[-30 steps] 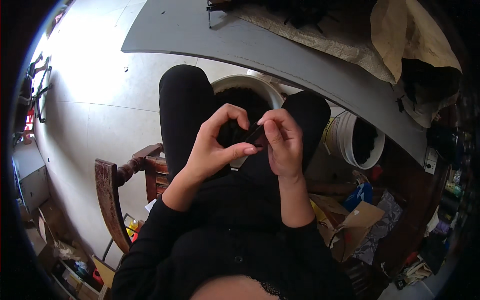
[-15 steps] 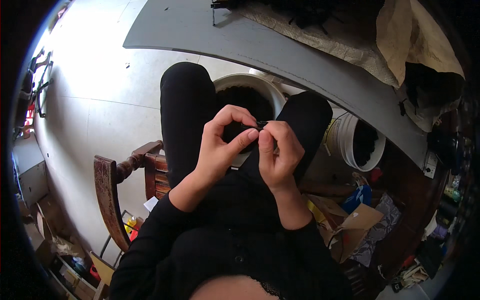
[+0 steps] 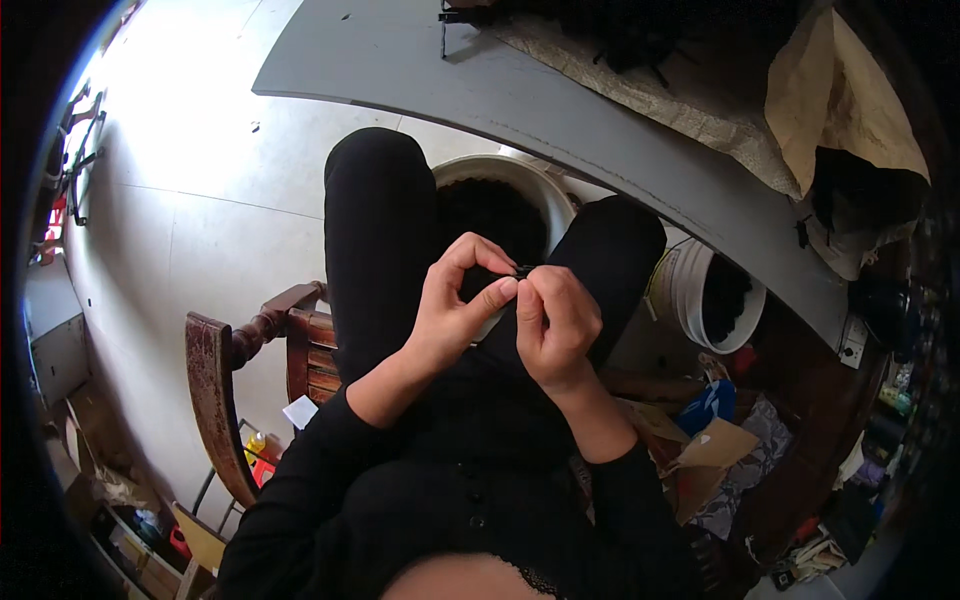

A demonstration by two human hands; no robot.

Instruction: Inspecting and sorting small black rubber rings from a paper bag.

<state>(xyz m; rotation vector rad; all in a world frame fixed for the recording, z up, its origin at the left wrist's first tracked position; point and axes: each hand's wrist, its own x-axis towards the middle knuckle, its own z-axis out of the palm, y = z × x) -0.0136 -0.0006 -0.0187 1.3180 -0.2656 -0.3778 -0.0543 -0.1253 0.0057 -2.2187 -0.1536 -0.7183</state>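
Between my fingertips is a small black piece (image 3: 523,271), mostly covered by my fingers, so its exact kind is hidden. My left hand (image 3: 455,303) pinches it from the left with thumb and forefinger. From the right, my right hand (image 3: 556,322) grips it with thumb and curled fingers, and the two hands almost touch. Both are held over my lap, in front of a white bucket (image 3: 562,205) standing between my knees. A dark mass of black pieces (image 3: 490,215) fills that bucket.
A grey tabletop (image 3: 560,130) crosses ahead, bearing a woven sack (image 3: 690,125) and black pieces. Right of my knee, a second white bucket (image 3: 690,295) lies tilted with black contents. Opened cardboard (image 3: 715,450) lies at the right; a wooden chair (image 3: 215,400) stands left.
Both hands have come slightly lower and nearer to me, still pinching the small black piece. The view has shifted a little.
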